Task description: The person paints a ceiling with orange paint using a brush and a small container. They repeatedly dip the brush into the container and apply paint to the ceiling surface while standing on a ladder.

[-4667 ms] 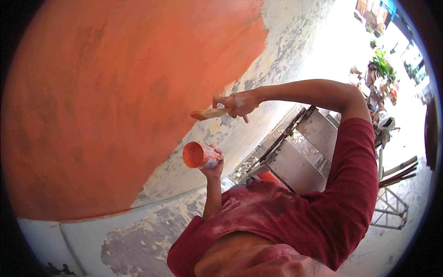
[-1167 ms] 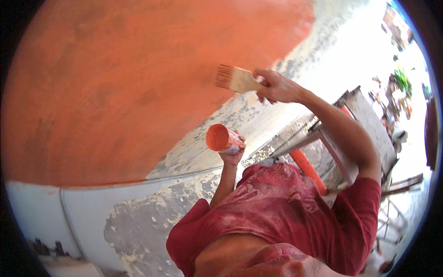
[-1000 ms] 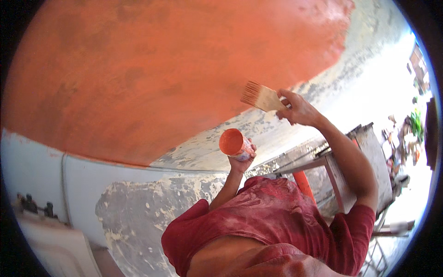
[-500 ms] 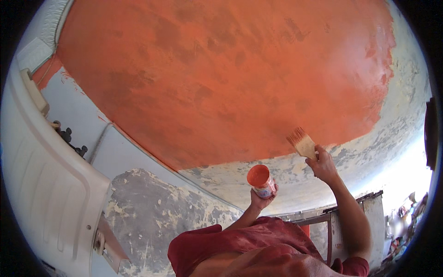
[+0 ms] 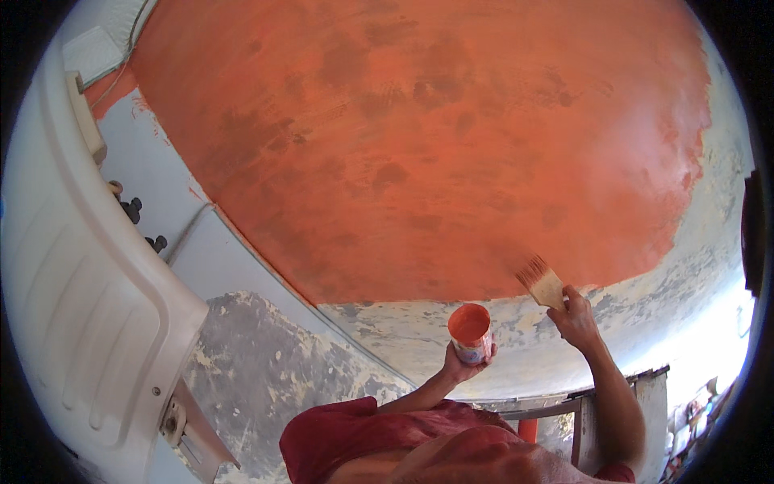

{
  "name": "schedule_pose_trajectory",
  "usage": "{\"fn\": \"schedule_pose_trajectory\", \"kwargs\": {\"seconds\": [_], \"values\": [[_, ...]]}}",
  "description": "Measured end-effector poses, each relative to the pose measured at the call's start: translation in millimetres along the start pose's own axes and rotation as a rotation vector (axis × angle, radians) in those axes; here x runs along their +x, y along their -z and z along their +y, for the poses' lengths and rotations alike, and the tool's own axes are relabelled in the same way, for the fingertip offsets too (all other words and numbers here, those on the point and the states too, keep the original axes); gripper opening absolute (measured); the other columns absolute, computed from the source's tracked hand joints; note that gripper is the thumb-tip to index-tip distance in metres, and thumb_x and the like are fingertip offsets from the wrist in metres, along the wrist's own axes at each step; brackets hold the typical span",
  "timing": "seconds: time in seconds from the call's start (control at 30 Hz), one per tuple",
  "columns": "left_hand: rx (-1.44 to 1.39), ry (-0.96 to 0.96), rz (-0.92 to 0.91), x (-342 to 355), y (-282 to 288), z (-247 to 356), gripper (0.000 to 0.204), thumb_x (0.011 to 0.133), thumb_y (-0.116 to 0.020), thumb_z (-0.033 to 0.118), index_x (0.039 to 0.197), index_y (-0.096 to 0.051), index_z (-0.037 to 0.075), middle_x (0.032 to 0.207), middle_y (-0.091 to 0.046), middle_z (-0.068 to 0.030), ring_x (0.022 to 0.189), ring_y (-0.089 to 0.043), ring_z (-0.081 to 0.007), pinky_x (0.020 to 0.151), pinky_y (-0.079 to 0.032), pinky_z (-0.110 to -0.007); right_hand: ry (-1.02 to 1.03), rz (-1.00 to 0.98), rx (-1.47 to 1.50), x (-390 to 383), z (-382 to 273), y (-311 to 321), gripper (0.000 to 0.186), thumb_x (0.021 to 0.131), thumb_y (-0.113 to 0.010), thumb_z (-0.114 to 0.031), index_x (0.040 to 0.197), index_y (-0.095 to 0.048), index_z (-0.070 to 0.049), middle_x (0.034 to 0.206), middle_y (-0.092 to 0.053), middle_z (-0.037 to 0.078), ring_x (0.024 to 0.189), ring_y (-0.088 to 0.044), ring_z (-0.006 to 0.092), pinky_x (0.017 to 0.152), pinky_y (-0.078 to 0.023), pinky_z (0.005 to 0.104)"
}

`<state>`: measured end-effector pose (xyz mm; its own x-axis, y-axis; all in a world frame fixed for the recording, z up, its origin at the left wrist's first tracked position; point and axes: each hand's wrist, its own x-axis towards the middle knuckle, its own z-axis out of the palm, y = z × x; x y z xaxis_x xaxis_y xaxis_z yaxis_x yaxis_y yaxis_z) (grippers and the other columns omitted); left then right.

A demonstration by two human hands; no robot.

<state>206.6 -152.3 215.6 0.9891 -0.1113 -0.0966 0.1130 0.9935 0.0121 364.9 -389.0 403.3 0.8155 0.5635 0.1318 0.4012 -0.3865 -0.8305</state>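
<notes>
My left hand (image 5: 465,365) is wrapped round a small paint can (image 5: 474,348) with orange paint inside, its open top tilted into view. Up and to the right of it, my right hand (image 5: 576,319) grips a wide, flat paintbrush (image 5: 544,284) by its pale handle. The orange-stained bristles are at the wall (image 5: 419,185), near the lower edge of its orange painted area. Darker patches show through the paint. Below and to the right of that edge, the wall is bare, mottled white and grey.
A large white plastic sink-like unit (image 5: 105,282) stands at left, with dark taps (image 5: 133,211) behind it. A thin pipe (image 5: 187,232) runs along the pale side wall. Bottom right are a worn wooden frame (image 5: 645,403) and a cluttered pile (image 5: 693,427) by bright light.
The view has shifted, so most things appear slightly lower and farther right. My right hand has brought the brush a little down along the wall; the can stays in my left hand.
</notes>
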Motion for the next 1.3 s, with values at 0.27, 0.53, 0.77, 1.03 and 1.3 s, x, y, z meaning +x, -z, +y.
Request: {"fn": "schedule_pose_trajectory", "kwargs": {"seconds": [0.27, 0.53, 0.77, 1.03, 1.3], "values": [[-0.006, -0.041, 0.034, -18, -6, 15, 0.057, 0.089, -0.045, 0.047, 0.132, -0.048, 0.010, 0.124, -0.055, -0.0138, 0.111, -0.054, -0.0341, 0.078, -0.053, -0.044, -0.062, -0.054, 0.045, 2, -10, 2, 0.034, 0.078, -0.063, -0.008, 0.107, -0.053, 0.006, 0.068, -0.065, 0.022, 0.058, -0.066, 0.0311, 0.054, -0.050, 0.0414], [0.038, -0.098, -0.070, -26, 18, 37, 0.055, 0.089, -0.050, 0.046, 0.134, -0.049, 0.015, 0.126, -0.056, -0.0119, 0.111, -0.054, -0.0359, 0.077, -0.052, -0.046, -0.143, -0.081, 0.060, 2, -25, 1, 0.030, 0.078, -0.061, -0.003, 0.106, -0.053, 0.002, 0.067, -0.064, 0.017, 0.048, -0.060, 0.0216, 0.046, -0.048, 0.0376], [-0.036, -0.099, -0.092, -19, 47, 36, 0.064, 0.086, -0.053, 0.062, 0.135, -0.048, 0.022, 0.131, -0.052, -0.0152, 0.106, -0.055, -0.0402, 0.074, -0.055, -0.050, -0.080, -0.094, -0.043, 6, 1, -3, 0.032, 0.082, -0.062, -0.001, 0.111, -0.051, 0.004, 0.078, -0.067, 0.024, 0.068, -0.068, 0.0285, 0.058, -0.048, 0.0389], [0.042, -0.020, -0.147, 6, 97, 14, 0.052, 0.092, -0.057, 0.041, 0.132, -0.048, 0.009, 0.127, -0.050, -0.0126, 0.106, -0.058, -0.0367, 0.072, -0.056, -0.044, -0.233, -0.105, -0.180, -5, -14, -7, 0.035, 0.085, -0.064, -0.008, 0.117, -0.053, 0.001, 0.082, -0.068, 0.017, 0.065, -0.061, 0.0187, 0.061, -0.047, 0.0339], [-0.029, 0.050, -0.130, 42, 167, -6, 0.052, 0.093, -0.054, 0.045, 0.130, -0.050, 0.008, 0.125, -0.051, -0.0129, 0.104, -0.059, -0.0373, 0.068, -0.056, -0.044, -0.488, -0.128, -0.255, 2, -13, -10, 0.053, 0.091, -0.063, -0.012, 0.138, -0.042, 0.000, 0.071, -0.053, 0.002, 0.053, -0.044, 0.0047, 0.043, -0.037, 0.0226]]}}
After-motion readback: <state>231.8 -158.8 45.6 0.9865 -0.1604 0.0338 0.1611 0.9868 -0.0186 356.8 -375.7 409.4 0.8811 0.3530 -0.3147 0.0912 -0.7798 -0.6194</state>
